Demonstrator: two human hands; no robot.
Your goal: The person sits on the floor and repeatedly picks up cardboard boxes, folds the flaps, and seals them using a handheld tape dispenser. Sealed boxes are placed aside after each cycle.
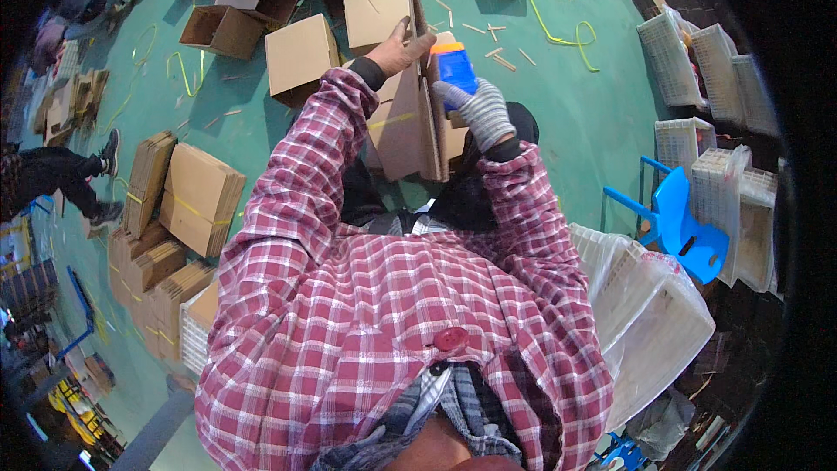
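Note:
My bare left hand (395, 52) straddles the upper edge of upright folded cardboard (428, 124), fingers on one side and thumb stretched towards the other. The cardboard stands between my knees, and a yellow strap shows across part of it. In a striped knit glove, my right hand (480, 111) grips a blue dispenser-like tool (454, 72) with an orange end. That tool is held close against the cardboard's right side; whether it touches is unclear. Just beyond my left hand is a closed carton (376, 16), with another carton (302, 59) to its left.
Open cartons (222, 31) crowd the far floor. Wooden sticks (503, 62) and yellow strapping (582, 46) lie scattered. Strapped flat cardboard (199, 199) is stacked at left, near another person's legs (65, 176). A blue chair (686, 226) and white plastic crates (673, 59) stand at right.

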